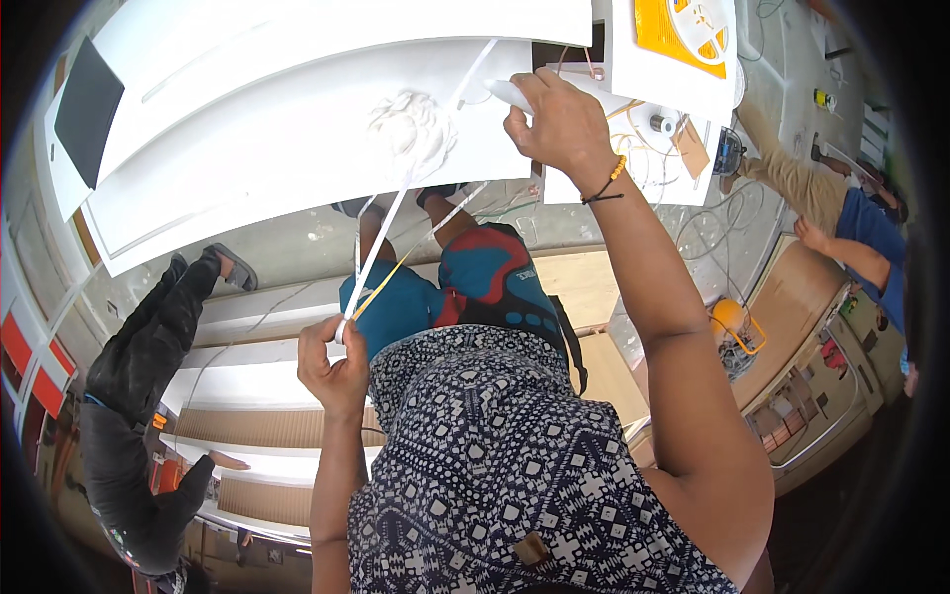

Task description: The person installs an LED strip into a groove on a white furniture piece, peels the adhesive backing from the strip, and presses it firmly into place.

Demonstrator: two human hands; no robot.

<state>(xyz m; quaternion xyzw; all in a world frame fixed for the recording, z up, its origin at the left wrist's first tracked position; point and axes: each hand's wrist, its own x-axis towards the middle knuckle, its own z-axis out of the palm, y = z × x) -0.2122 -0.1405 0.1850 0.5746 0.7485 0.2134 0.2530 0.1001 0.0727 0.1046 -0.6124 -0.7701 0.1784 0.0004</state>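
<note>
My left hand (334, 364), low in front of my waist, pinches a white strip (391, 218) with fingers closed. The strip runs up onto a long white panel (247, 183) and passes by a loose white tangled bundle (411, 129). A thin yellow strand and a tape marked like a measuring tape (450, 220) hang near that hand. My right hand (564, 124) is closed around a white tapered piece (509, 95) above the panel's right end. What that piece is, I cannot make out, and the fingers hide part of it.
A dark flat sheet (89, 114) lies on the panel's left end. At the upper right, a white reel (701, 30) rests on a yellow sheet, with wires and a small spool (661, 124) below. One person (148, 366) is at the left, another (861, 238) at the right.
</note>
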